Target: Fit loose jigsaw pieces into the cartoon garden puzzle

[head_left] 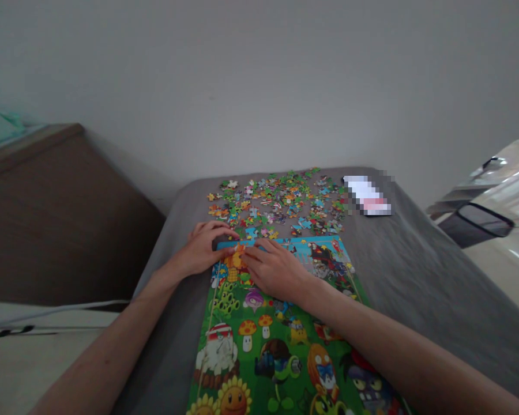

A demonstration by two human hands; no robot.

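A printed puzzle board (259, 363) with cartoon plants and mushrooms lies lengthwise before me. At its far left corner rests my left hand (203, 248), fingers curved over the edge and thumb apart from them on the board. My right hand (277, 268) reaches across from the right, its thumb and forefinger closed together over the upper left of the picture. An orange patch (239, 249) shows at those fingertips; whether it is a loose piece or print I cannot tell. Loose puzzle pieces (281, 196) lie scattered just beyond the board, some near my left fingertips.
The board and pieces are on a grey cloth-covered surface (398, 282) against a pale wall (259, 86). A phone (369, 196) with a blurred screen lies at the right rear. Brown furniture (60, 219) stands left, with a white cable (69, 308) below it.
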